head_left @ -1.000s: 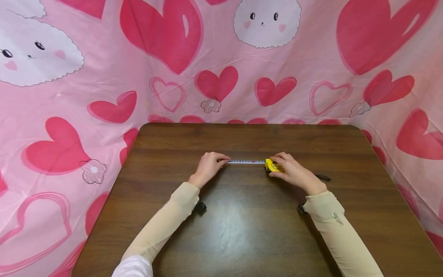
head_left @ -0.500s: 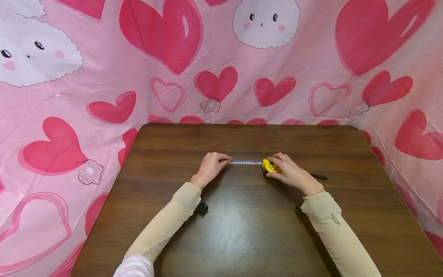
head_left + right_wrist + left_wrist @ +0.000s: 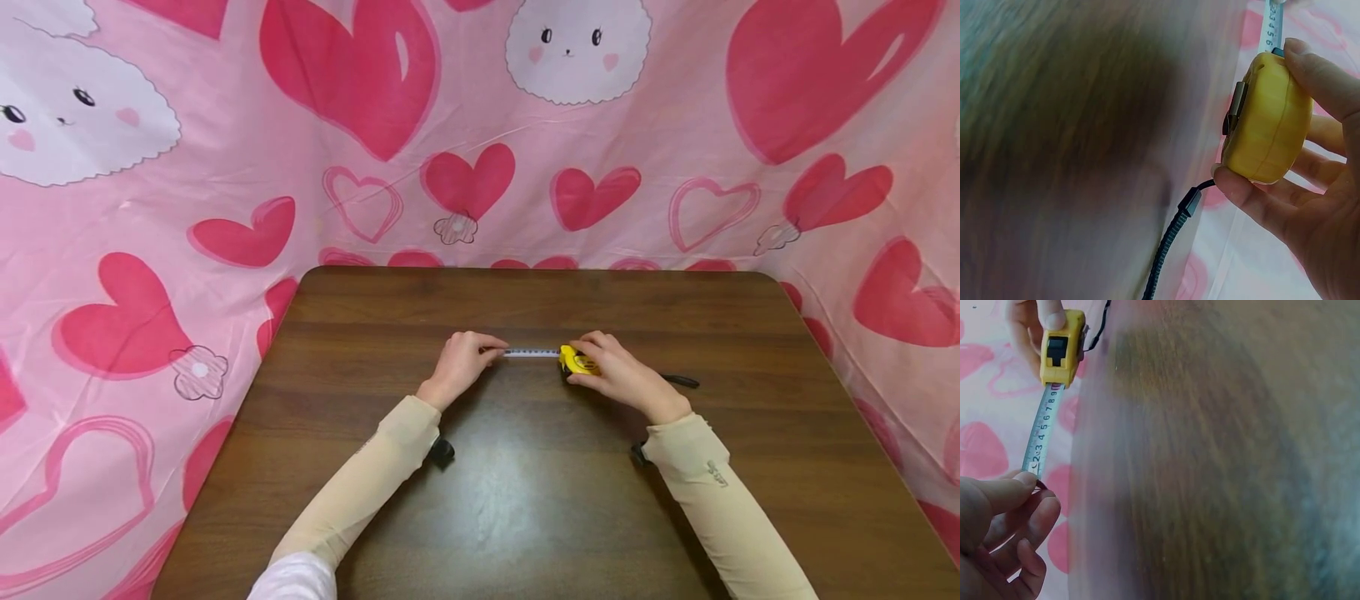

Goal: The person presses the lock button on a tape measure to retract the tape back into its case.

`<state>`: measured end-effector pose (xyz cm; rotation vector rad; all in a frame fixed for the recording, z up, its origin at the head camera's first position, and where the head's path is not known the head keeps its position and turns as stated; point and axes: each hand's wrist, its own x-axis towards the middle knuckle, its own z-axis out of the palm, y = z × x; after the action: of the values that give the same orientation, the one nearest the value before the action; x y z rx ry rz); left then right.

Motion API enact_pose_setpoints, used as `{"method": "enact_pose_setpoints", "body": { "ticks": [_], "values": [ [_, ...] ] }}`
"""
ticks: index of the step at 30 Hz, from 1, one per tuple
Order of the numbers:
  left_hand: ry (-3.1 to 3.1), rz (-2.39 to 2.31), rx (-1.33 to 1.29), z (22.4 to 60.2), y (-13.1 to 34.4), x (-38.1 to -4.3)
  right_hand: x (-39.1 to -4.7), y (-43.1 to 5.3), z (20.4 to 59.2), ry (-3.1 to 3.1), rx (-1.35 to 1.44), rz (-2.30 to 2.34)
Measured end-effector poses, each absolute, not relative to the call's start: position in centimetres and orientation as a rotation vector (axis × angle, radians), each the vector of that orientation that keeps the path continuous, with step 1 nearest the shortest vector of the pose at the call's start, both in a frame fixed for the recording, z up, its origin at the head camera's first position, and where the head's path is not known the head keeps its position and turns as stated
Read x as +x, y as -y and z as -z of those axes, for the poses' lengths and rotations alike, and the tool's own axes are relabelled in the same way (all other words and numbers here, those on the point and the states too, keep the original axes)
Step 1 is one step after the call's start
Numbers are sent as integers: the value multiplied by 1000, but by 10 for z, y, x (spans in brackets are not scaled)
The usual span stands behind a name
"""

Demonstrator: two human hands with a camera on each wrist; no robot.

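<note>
A yellow tape measure with a black sliding lock is in my right hand, thumb and fingers gripping its case. From its mouth a short white length of blade runs straight across to my left hand. There, my left thumb and index finger pinch the blade's end, as the left wrist view shows; printed numbers up to about nine can be read between hand and case. A black braided wrist strap trails from the back of the case.
Both hands are over the far half of a dark wooden table with rounded corners. A pink cloth printed with hearts hangs behind and at both sides. Black wrist cameras are worn under the beige sleeves.
My right hand has moved left with the tape measure case, and my left hand slightly right. The exposed blade between them has become shorter. The strap has shifted left with the case.
</note>
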<state>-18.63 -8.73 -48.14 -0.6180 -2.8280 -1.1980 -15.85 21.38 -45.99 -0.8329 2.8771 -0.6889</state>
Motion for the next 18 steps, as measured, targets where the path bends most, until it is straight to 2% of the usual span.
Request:
{"method": "enact_pose_setpoints", "body": {
  "ticks": [18],
  "values": [
    [2816,1234,-657,484,79,-185,-159,-197,459,-2843,-836,691]
  ]
}}
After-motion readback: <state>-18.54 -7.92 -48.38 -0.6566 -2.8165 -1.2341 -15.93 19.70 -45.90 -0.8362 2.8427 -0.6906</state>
